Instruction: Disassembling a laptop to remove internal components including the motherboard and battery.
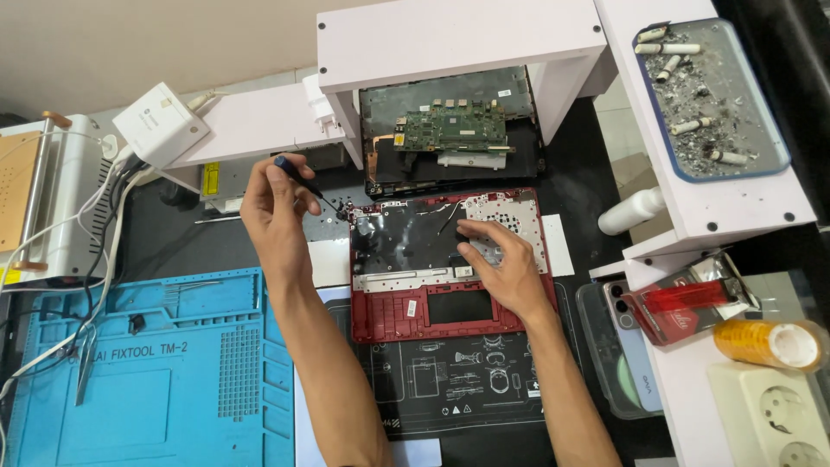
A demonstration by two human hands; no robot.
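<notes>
An opened red laptop shell (406, 313) lies on the dark work mat, its inside facing up. My left hand (275, 214) holds a small dark screwdriver (298, 177), whose tip points at the shell's top left corner, beside a little pile of screws (339, 210). My right hand (499, 258) rests flat on the inside of the shell, fingers spread over the perforated metal plate (506, 212) at its right half.
A second laptop base with a green circuit board (450, 128) sits under a white shelf (458, 39). A blue repair mat (147, 372) lies at left, a white bottle (631, 210) and phone (631, 346) at right, an ashtray tray (713, 95) above.
</notes>
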